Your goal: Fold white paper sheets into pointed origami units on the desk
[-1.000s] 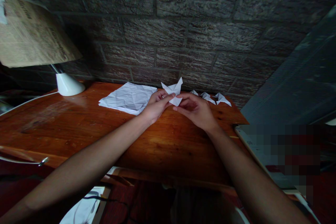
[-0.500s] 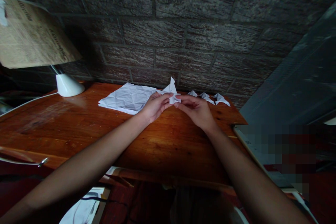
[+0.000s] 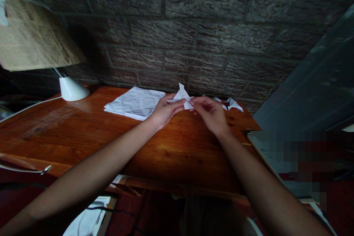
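Observation:
A white folded paper piece [image 3: 181,93] with pointed flaps is held up above the table, one flap pointing upward. My left hand [image 3: 166,110] grips its left side, thumb pressed on the front. My right hand [image 3: 211,112] pinches the lower right flap between thumb and fingertips. Left of my hands lies a stack of creased white paper sheets [image 3: 132,103]. Behind and right of my right hand stand small folded paper pieces, the rightmost [image 3: 234,104] in plain sight and the others partly hidden by the hand.
The wooden table [image 3: 171,155] runs up to a dark block wall [image 3: 177,37]. A lamp with a newspaper-covered shade [image 3: 35,37] and white base [image 3: 72,90] stands at the left, its white cord trailing off. A grey panel [image 3: 309,70] slopes along the right.
My right hand has moved slightly right and turned, with its fingers on the paper's right flap. The lower flap now points more to the right. The hand covers more of the small pieces behind.

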The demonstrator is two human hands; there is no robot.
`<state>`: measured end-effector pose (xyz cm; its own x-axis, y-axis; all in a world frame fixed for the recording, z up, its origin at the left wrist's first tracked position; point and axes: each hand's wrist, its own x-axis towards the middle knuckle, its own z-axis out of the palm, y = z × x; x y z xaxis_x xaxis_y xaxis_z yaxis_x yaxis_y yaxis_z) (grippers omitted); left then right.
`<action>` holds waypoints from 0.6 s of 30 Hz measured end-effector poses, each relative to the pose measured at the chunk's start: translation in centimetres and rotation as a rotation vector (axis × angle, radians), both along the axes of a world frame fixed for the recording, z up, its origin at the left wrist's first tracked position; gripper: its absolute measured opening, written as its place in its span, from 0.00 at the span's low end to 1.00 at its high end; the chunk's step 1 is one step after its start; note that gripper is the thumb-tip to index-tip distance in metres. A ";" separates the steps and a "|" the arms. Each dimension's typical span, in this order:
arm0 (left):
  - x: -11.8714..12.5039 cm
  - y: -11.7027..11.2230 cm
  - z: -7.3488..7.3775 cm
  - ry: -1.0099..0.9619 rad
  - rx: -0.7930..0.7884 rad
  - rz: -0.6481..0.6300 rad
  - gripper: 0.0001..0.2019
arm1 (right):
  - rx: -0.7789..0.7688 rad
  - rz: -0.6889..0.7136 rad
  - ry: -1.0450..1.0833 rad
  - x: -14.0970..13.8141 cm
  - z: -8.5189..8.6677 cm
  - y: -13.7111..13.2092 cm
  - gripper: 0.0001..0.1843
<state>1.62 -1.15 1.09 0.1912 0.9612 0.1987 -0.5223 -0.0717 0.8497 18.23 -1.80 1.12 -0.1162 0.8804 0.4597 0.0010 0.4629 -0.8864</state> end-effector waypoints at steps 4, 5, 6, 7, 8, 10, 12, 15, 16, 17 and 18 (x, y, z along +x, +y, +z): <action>0.2 -0.1 -0.2 0.045 0.018 0.017 0.13 | 0.080 -0.133 0.010 -0.2 0.0 0.0 0.12; 0.3 -0.2 -0.3 0.054 0.028 0.019 0.12 | 0.081 -0.147 0.010 -0.3 0.1 -0.1 0.11; 0.3 -0.2 -0.4 0.060 0.037 0.024 0.12 | 0.076 -0.153 0.015 -0.3 0.1 -0.1 0.11; 0.4 -0.2 -0.4 0.064 0.043 0.032 0.13 | 0.065 -0.153 0.028 -0.3 0.1 -0.1 0.10; 0.4 -0.2 -0.5 0.067 0.048 0.043 0.13 | 0.050 -0.151 0.048 -0.3 0.1 -0.2 0.10; 0.4 -0.2 -0.6 0.077 0.061 0.066 0.14 | 0.021 -0.149 0.086 -0.5 0.1 -0.2 0.09; 0.4 -0.1 -0.8 0.092 0.085 0.075 0.14 | 0.001 -0.155 0.105 -0.6 0.1 -0.3 0.09; 0.3 0.0 -0.9 0.114 0.124 0.071 0.15 | -0.008 -0.164 0.111 -0.7 0.0 -0.3 0.10; 0.3 0.0 -0.9 0.124 0.132 0.072 0.15 | -0.009 -0.165 0.114 -0.7 0.0 -0.3 0.10; 0.3 0.0 -0.9 0.135 0.140 0.076 0.15 | -0.008 -0.165 0.119 -0.8 0.0 -0.3 0.10; 0.3 -0.1 -0.9 0.147 0.147 0.082 0.16 | -0.005 -0.165 0.125 -0.8 -0.1 -0.3 0.10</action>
